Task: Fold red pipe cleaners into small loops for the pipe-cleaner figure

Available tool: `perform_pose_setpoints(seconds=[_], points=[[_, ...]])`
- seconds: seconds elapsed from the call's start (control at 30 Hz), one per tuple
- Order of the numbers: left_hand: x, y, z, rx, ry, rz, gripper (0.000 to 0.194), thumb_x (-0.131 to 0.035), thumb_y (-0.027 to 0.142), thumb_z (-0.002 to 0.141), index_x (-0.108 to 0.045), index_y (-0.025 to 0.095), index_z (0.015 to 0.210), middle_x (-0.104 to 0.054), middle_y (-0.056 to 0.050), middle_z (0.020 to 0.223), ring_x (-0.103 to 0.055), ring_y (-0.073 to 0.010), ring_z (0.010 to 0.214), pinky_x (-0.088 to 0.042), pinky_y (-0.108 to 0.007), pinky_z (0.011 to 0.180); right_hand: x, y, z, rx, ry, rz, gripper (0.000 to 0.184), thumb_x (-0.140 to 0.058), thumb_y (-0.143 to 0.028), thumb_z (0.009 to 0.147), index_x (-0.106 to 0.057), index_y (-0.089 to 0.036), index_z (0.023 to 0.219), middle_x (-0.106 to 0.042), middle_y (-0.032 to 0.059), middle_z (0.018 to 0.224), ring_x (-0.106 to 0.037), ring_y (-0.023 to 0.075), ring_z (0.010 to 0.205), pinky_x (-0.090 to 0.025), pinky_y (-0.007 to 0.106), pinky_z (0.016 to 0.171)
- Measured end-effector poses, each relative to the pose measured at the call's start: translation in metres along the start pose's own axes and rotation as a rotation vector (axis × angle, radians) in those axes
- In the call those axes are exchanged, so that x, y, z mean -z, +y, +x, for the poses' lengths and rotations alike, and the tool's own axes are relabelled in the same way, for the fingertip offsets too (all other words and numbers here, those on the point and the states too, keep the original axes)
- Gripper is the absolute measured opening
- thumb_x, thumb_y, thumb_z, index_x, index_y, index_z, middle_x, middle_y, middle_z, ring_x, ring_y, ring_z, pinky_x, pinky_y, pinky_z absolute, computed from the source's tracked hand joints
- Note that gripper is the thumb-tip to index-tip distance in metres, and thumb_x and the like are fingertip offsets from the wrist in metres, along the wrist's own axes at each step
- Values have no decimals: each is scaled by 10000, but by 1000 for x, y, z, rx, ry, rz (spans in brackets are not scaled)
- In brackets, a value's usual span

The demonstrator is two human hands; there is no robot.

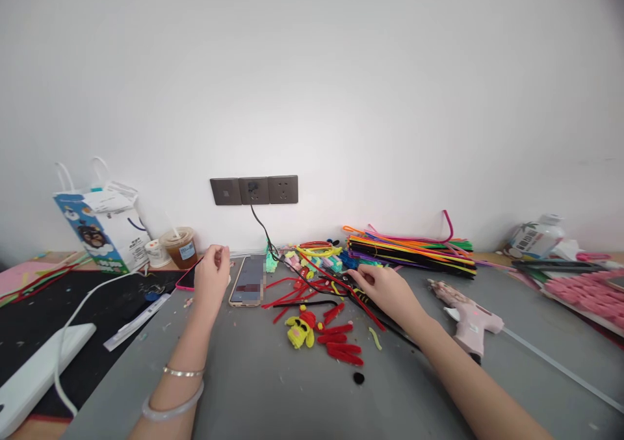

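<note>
Just left of the left hand [213, 271], a cup [179, 245] holds brown drink [175, 256].

craft desk, home or small office, can't tell which. grey worktop [253, 381] against plain white wall [341, 102] with sockets [254, 190]; pipe cleaners [409, 253], glue gun [472, 336], fuzzy scraps around; also phone [247, 283], drink cup [179, 248], paper bag [119, 242].
</note>
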State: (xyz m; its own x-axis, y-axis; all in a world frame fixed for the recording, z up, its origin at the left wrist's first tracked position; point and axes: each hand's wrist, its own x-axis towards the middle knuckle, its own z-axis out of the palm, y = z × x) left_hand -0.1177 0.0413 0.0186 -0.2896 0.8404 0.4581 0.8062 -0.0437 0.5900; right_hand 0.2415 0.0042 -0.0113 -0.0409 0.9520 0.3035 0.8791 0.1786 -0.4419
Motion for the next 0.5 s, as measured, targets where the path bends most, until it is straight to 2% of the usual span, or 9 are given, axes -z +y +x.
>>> perform_pose_setpoints(seconds=[0.13, 0.27, 0.37, 0.5], points=[[0, 6, -5, -61, 103, -112, 338, -267, 432, 984, -494, 223, 847, -597, -18, 739, -593, -181, 710, -450, -254, 678, 5, 14, 0, -74, -29, -48, 399, -481, -506, 925, -456, -231, 637, -581, 18, 584, -537, 190, 537, -280, 265, 511], [-3, 16, -15, -152, 100, -178, 365, -177, 411, 1009, -432, 232, 820, -502, -6, 686, -523, -175, 648, -414, -258, 621, 6, 23, 0, -117, -92, -64, 423, -536, -570, 883, -516, -229, 633, -629, 36, 621, -580, 211, 565, -298, 269, 497], [-8, 30, -33, -303, -62, -205, 396, -175, 399, 1010, -454, 235, 782, -493, -3, 636, -493, -176, 580, -394, -272, 585, 5, 26, -1, -119, -168, -51, 424, -599, -602, 834, -564, -229, 636, -666, 45, 651, -601, 217, 585, -306, 271, 486], [-20, 52, -63, -625, -446, -228, 359, -354, 402, 975, -571, 230, 746, -621, -16, 655, -584, -172, 621, -438, -267, 659, 5, 29, -2, -119, -253, -26, 316, -667, -494, 810, -602, -224, 658, -689, 40, 668, -611, 208, 610, -329, 264, 495]])
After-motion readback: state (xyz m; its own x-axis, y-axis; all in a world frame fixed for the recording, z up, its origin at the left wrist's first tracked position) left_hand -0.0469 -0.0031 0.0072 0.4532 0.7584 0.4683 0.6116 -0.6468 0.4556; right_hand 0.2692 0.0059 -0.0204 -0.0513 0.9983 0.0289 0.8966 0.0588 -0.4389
